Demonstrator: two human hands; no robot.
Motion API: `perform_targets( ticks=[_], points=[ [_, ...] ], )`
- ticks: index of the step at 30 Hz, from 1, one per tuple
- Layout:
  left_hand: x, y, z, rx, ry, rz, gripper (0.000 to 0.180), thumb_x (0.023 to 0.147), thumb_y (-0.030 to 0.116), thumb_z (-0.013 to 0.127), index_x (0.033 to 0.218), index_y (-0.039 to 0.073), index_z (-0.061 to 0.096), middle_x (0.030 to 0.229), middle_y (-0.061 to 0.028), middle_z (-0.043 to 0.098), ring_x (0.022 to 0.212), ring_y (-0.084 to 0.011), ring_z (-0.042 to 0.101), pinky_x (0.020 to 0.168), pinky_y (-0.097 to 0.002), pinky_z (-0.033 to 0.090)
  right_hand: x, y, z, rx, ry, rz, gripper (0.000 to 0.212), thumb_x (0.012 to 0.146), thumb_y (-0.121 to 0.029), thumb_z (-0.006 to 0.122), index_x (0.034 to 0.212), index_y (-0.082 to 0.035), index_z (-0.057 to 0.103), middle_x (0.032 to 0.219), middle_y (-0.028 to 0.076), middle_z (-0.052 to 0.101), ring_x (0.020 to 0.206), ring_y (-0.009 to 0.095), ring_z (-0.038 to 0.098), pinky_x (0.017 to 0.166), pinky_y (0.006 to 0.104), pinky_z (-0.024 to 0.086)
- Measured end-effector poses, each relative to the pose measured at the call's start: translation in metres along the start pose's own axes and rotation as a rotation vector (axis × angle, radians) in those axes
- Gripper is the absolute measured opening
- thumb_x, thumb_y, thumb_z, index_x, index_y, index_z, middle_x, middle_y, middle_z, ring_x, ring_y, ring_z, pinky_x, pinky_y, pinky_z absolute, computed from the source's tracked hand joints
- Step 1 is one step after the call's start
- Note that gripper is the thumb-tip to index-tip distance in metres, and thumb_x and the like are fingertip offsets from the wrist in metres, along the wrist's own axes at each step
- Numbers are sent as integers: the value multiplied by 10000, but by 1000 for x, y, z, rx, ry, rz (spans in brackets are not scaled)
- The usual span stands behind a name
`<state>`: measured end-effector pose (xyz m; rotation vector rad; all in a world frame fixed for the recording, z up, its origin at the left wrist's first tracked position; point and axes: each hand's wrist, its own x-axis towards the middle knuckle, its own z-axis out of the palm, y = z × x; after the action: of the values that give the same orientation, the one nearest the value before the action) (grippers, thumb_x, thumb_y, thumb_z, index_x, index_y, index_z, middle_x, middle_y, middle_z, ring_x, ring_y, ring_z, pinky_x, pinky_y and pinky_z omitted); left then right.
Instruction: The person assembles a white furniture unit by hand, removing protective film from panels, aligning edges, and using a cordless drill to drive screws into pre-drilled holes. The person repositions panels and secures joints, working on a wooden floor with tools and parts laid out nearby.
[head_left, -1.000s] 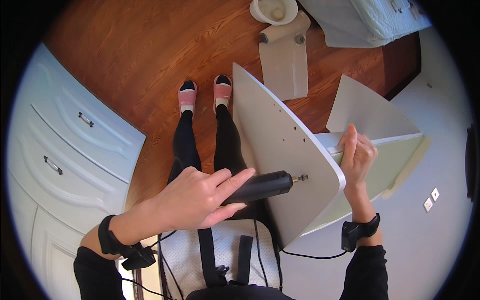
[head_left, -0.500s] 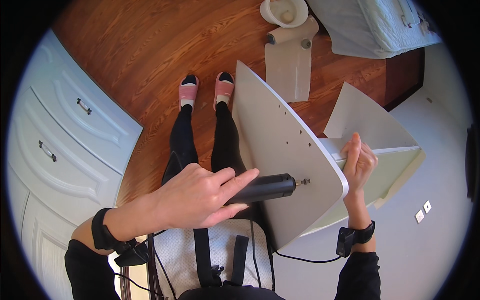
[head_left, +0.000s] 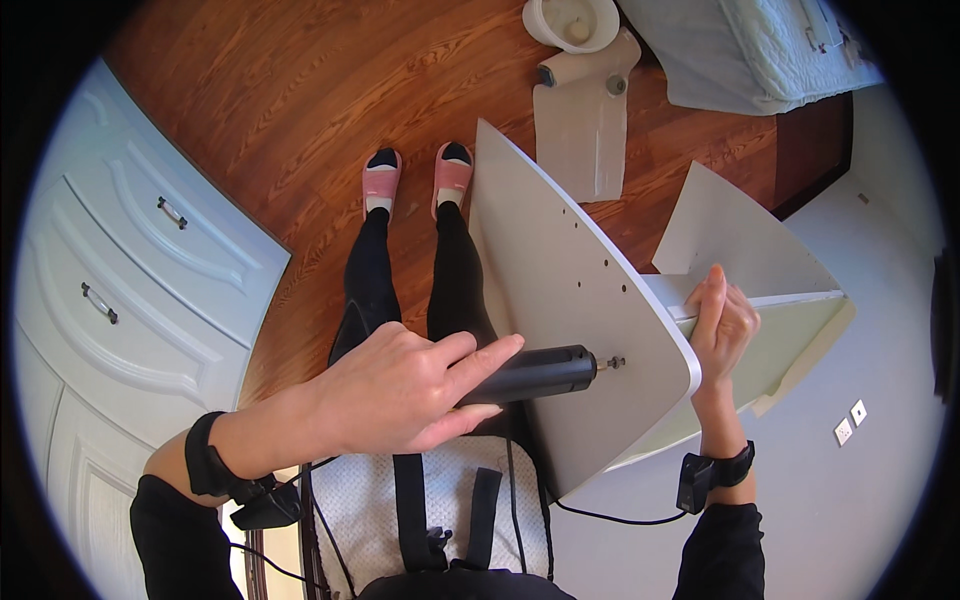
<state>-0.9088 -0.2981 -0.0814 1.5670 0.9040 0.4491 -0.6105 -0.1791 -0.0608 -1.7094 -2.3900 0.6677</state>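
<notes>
A black cylindrical electric screwdriver (head_left: 543,372) lies in my left hand (head_left: 400,390), whose index finger stretches along its body. The bit meets a metal screw (head_left: 617,362) in the face of a white side panel (head_left: 560,300). That panel stands upright and has several small dark holes farther up. On the panel's far side, my right hand (head_left: 724,325) wraps round the inner board (head_left: 790,298) of the white shelf unit, thumb pointing up. How deep the screw sits cannot be made out.
A second white panel (head_left: 730,225) stands at the unit's far side. Beyond it are a white bucket (head_left: 545,30), an unrolled beige sheet (head_left: 580,140) and a bed (head_left: 700,60). White cabinet doors (head_left: 150,270) line the left. My slippered feet (head_left: 380,188) rest on the wooden floor.
The whole view has shifted very slightly, with everything a little farther right. Both hands keep their grips, and the bit stays at the same screw.
</notes>
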Motion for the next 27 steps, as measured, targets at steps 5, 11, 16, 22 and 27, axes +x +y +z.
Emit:
perform_targets(
  ticks=[5, 11, 16, 22, 27],
  points=[
    [0, 1, 0, -4, -12, -6, 631, 833, 268, 710, 1314, -81, 495, 741, -112, 546, 465, -226, 536, 439, -318, 443, -1, 1, 1, 14, 14, -10, 455, 979, -99, 479, 539, 12, 510, 489, 85, 469, 426, 208, 390, 482, 325, 299],
    [-1, 1, -1, -3, -12, -5, 630, 835, 268, 708, 1312, -84, 495, 741, -112, 548, 461, -223, 532, 436, -317, 438, -1, 0, 1, 14, 11, -7, 448, 976, -94, 483, 541, 12, 509, 493, 87, 471, 427, 203, 391, 481, 327, 299],
    [-2, 0, -2, -6, -20, -9, 623, 838, 268, 704, 1309, -83, 497, 732, -111, 543, 460, -226, 530, 438, -315, 441, -1, -1, 2, 29, 15, -10, 447, 976, -95, 483, 542, 11, 509, 497, 87, 474, 430, 204, 391, 480, 327, 299],
    [-3, 0, -1, -25, -19, -13, 612, 841, 265, 700, 1304, -83, 502, 732, -110, 540, 461, -228, 530, 438, -317, 442, 0, -3, 1, 5, -2, 6, 448, 977, -99, 484, 543, 11, 505, 499, 86, 476, 431, 209, 394, 482, 328, 303],
    [-3, 0, -1, -10, -3, -8, 610, 843, 263, 698, 1306, -82, 501, 737, -110, 540, 468, -230, 535, 440, -321, 444, -1, -3, 2, 4, 9, -5, 449, 977, -94, 481, 541, 9, 502, 498, 86, 472, 431, 207, 395, 483, 328, 302]
  ],
)
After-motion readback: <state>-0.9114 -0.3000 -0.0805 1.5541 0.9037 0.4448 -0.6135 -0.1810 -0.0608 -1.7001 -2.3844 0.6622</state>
